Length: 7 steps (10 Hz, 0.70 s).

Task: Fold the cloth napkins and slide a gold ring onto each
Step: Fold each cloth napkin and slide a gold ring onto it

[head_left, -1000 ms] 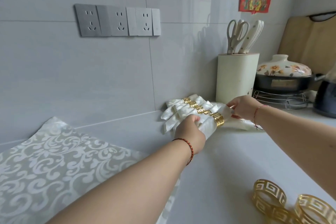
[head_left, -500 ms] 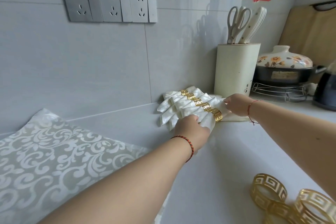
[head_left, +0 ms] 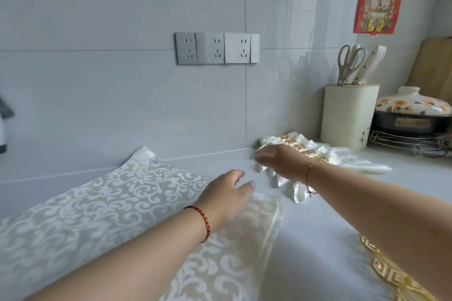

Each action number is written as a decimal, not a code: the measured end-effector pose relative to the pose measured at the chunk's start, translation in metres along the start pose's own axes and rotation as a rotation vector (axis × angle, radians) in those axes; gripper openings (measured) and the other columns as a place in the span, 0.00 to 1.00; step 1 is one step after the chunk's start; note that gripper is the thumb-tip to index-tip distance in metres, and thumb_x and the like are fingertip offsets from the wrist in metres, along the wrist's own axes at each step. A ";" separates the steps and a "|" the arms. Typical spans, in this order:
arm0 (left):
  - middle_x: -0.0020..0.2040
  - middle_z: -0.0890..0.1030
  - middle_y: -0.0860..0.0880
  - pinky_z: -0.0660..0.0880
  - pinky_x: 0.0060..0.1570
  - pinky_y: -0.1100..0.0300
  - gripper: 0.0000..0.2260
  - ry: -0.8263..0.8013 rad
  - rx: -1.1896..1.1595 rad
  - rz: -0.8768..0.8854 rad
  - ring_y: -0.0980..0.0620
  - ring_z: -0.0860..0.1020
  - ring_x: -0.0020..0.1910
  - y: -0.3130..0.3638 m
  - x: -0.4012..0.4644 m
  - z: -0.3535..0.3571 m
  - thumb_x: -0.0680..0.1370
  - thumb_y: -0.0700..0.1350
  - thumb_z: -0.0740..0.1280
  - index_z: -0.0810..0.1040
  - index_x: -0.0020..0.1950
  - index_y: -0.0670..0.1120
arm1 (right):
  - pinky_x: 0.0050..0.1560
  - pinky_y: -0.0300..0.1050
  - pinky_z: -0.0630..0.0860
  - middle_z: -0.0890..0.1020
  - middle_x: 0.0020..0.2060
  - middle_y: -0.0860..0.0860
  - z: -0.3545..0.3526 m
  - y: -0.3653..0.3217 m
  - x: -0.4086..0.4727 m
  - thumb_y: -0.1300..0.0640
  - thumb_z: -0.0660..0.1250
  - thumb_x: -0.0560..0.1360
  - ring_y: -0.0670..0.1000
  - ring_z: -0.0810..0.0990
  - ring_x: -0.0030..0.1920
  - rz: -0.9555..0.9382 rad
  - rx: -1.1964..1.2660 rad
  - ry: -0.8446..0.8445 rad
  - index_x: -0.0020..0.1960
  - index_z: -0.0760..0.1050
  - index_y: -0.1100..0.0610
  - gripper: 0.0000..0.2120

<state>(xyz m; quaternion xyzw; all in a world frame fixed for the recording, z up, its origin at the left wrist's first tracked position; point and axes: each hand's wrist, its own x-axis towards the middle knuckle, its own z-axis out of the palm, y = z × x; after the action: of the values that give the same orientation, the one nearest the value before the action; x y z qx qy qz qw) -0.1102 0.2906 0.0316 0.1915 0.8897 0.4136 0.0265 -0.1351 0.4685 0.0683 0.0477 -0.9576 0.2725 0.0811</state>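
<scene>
At the near right edge, loose gold rings point(head_left: 391, 276) lie on the counter point(head_left: 318, 239), partly hidden under the right forearm. Just short of the left hand's fingers, a flat patterned napkin point(head_left: 97, 203) spreads across the counter, its right edge folded over in a glossy strip.

The left hand point(head_left: 226, 193) hangs over that napkin's far right corner, fingers point(head_left: 247, 187) loosely spread and holding nothing — whether the tips touch the cloth cannot be told. The right hand point(head_left: 281, 161) reaches over the near ends of the ringed napkins point(head_left: 342, 156), fingers relaxed and slightly bent, gripping nothing; contact with them is unclear.

Beyond the right hand's fingers that row of folded napkins, each in a gold band, lies against the wall. Farther right stands a cream knife block point(head_left: 347, 117) holding scissors point(head_left: 348, 61) and pale-handled knives point(head_left: 369, 63); past it a dark pot point(head_left: 411, 122) with a floral lid point(head_left: 411, 102) sits on a wire rack point(head_left: 406, 142).

Half a second ago both hands were on the last ringed napkin — now both have let go and come back toward the flat napkin, the left furthest.
</scene>
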 end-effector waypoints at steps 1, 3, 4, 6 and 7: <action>0.70 0.71 0.56 0.67 0.64 0.62 0.23 0.014 0.061 -0.058 0.57 0.70 0.67 -0.035 -0.050 -0.039 0.78 0.57 0.62 0.68 0.72 0.54 | 0.58 0.42 0.72 0.80 0.57 0.54 0.041 -0.045 -0.019 0.47 0.60 0.79 0.54 0.78 0.57 -0.048 -0.007 -0.129 0.59 0.77 0.58 0.17; 0.67 0.72 0.61 0.69 0.63 0.65 0.21 -0.002 0.233 -0.085 0.65 0.72 0.62 -0.093 -0.155 -0.096 0.78 0.58 0.62 0.69 0.70 0.57 | 0.57 0.43 0.68 0.78 0.54 0.55 0.114 -0.114 -0.074 0.46 0.60 0.79 0.56 0.75 0.60 -0.231 -0.140 -0.354 0.53 0.76 0.57 0.15; 0.65 0.71 0.65 0.67 0.65 0.67 0.18 -0.018 0.267 -0.022 0.70 0.69 0.63 -0.109 -0.200 -0.110 0.77 0.58 0.64 0.71 0.66 0.59 | 0.62 0.45 0.66 0.77 0.56 0.58 0.131 -0.137 -0.102 0.48 0.62 0.78 0.54 0.72 0.60 -0.386 -0.183 -0.358 0.56 0.76 0.62 0.17; 0.66 0.66 0.66 0.58 0.64 0.78 0.13 -0.205 0.270 0.113 0.77 0.60 0.65 -0.110 -0.257 -0.123 0.76 0.54 0.68 0.73 0.60 0.61 | 0.69 0.36 0.57 0.65 0.71 0.43 0.144 -0.146 -0.148 0.42 0.68 0.70 0.42 0.62 0.70 -0.568 -0.112 -0.365 0.70 0.67 0.45 0.30; 0.69 0.63 0.66 0.53 0.66 0.78 0.14 -0.208 0.156 0.218 0.77 0.52 0.69 -0.119 -0.284 -0.139 0.79 0.54 0.65 0.73 0.64 0.60 | 0.74 0.36 0.49 0.61 0.74 0.41 0.146 -0.146 -0.163 0.53 0.65 0.78 0.39 0.56 0.73 -0.663 -0.213 -0.374 0.74 0.63 0.45 0.26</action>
<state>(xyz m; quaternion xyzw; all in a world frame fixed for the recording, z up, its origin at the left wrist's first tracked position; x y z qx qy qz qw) 0.0861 0.0176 0.0023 0.3303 0.8855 0.3216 0.0583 0.0262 0.2755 -0.0090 0.3944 -0.9114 0.1175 -0.0067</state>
